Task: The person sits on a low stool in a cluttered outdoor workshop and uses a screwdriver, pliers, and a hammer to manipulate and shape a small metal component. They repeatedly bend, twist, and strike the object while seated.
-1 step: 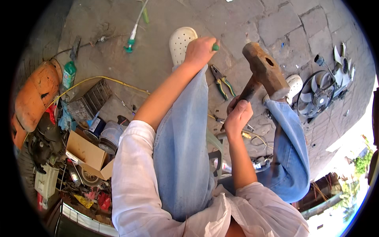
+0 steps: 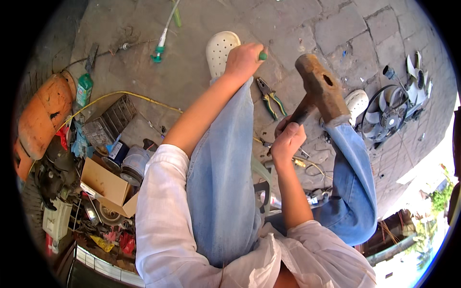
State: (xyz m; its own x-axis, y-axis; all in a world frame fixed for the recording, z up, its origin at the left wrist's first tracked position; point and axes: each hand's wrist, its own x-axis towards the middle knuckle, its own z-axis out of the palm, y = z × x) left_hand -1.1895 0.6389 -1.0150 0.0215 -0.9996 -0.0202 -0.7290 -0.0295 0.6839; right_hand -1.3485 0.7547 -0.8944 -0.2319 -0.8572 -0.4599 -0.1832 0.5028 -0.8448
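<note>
My left hand is closed on a green-handled tool above the white perforated clog on my left foot; the rest of that tool is hidden behind my fingers. My right hand grips the dark handle of a large hammer with a rusty steel head, held over my bent right leg in blue jeans. The head is up near my right clog. Green-and-black pliers lie on the paving between my feet, beside the hammer.
At right lie fan parts on paving. At left are an orange part, a grey crate, a cardboard box, containers and scrap. A yellow hose crosses the ground. A white-and-green tool lies farther forward.
The hammer head and my right hand have shifted very slightly toward me and to the left. My left hand has risen a tiny bit.
</note>
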